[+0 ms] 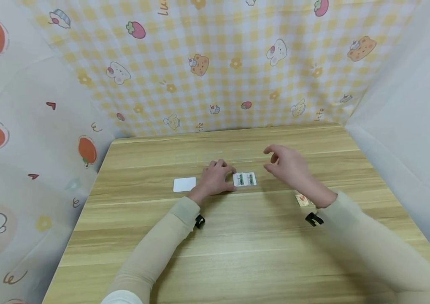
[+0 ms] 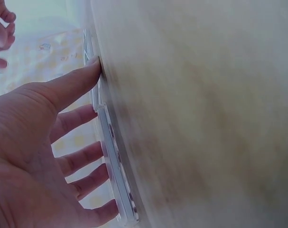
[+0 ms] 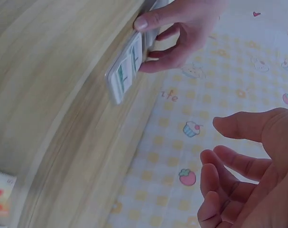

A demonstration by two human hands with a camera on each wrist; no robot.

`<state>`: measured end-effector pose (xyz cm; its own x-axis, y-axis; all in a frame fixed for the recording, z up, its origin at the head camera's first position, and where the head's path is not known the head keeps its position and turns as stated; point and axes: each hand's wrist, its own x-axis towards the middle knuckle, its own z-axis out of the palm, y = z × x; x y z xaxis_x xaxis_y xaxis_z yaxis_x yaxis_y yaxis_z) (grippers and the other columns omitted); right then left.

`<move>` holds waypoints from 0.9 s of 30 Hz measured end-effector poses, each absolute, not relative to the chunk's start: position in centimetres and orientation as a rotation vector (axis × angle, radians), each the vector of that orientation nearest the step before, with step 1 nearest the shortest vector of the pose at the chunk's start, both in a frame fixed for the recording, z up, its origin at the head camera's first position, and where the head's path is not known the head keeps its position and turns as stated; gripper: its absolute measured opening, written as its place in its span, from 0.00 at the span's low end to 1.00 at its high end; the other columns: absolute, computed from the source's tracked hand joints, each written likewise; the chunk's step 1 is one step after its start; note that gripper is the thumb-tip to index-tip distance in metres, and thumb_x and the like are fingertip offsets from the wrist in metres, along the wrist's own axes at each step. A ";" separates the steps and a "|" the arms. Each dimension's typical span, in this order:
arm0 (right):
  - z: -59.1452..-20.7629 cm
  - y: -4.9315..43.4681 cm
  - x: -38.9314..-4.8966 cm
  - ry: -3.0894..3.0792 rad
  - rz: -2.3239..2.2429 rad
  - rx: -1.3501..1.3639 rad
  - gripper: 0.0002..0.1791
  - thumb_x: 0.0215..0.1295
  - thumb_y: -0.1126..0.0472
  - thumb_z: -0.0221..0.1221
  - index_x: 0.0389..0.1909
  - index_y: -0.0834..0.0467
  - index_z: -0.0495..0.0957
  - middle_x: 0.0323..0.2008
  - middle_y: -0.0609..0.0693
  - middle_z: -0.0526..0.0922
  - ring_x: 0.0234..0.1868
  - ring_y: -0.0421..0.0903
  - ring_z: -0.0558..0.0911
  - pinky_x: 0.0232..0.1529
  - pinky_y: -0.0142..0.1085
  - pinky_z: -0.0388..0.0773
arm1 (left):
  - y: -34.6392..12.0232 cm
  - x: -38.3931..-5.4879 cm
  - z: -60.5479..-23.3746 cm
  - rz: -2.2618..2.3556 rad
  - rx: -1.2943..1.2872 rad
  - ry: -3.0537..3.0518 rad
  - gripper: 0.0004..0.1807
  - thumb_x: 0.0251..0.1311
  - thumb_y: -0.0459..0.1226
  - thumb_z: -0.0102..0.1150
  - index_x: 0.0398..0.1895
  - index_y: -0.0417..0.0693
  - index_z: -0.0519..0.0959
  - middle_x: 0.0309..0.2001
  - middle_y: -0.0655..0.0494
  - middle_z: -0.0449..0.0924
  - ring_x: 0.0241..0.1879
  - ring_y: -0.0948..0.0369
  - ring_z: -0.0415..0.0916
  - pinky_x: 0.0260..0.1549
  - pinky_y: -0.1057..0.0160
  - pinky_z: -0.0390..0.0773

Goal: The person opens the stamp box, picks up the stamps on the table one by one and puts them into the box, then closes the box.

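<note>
Near the middle of the table, my left hand (image 1: pixel 215 178) holds the left end of a white-edged flat piece with two green pictures (image 1: pixel 244 179). Its thumb lies along one long edge and its fingers along the other, as the right wrist view shows. A blank white card (image 1: pixel 184 184) lies just left of this hand. To the right, my right hand (image 1: pixel 285 164) hovers above the table with thumb and fingers loosely bent and apart, nothing between them. Beneath the right forearm, a small picture card (image 1: pixel 302 200) is partly hidden.
Faint clear rectangular outlines (image 1: pixel 241 155) lie on the wood behind the left hand. A checked cloth (image 1: pixel 237 63) hangs along the back edge of the table (image 1: pixel 230 253), with pale cloth at both sides. Each wrist wears a black strap piece (image 1: pixel 199 221).
</note>
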<state>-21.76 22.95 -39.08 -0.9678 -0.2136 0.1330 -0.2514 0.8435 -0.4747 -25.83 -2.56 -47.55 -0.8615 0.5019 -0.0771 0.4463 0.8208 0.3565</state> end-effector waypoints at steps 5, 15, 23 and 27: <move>-39.3 25.3 -20.6 -2.945 0.758 0.352 0.19 0.62 0.59 0.68 0.54 0.55 0.81 0.35 0.52 0.83 0.27 0.46 0.79 0.21 0.40 0.72 | -2.4 -25.8 -47.3 0.500 0.750 2.830 0.32 0.54 0.60 0.72 0.61 0.65 0.79 0.62 0.53 0.69 0.62 0.48 0.62 0.56 0.40 0.68; -39.5 29.1 -18.5 -2.995 0.759 0.340 0.18 0.64 0.59 0.67 0.54 0.57 0.81 0.36 0.53 0.84 0.31 0.48 0.81 0.25 0.40 0.74 | -2.5 -25.5 -47.0 0.520 0.718 2.815 0.32 0.54 0.58 0.72 0.62 0.63 0.79 0.62 0.53 0.69 0.63 0.49 0.61 0.58 0.41 0.66; -40.7 31.1 -17.2 -3.000 0.727 0.394 0.16 0.62 0.63 0.67 0.50 0.60 0.83 0.34 0.51 0.85 0.29 0.45 0.80 0.26 0.40 0.74 | -3.1 -25.4 -47.0 0.571 0.811 2.822 0.35 0.53 0.56 0.74 0.64 0.57 0.78 0.60 0.50 0.72 0.59 0.49 0.68 0.54 0.42 0.71; -41.7 31.8 -16.7 -3.037 0.695 0.387 0.17 0.61 0.63 0.66 0.52 0.61 0.83 0.35 0.52 0.85 0.27 0.44 0.78 0.23 0.38 0.72 | -3.7 -25.4 -47.0 0.588 0.810 2.841 0.37 0.52 0.57 0.74 0.65 0.56 0.77 0.60 0.50 0.73 0.58 0.49 0.70 0.54 0.42 0.73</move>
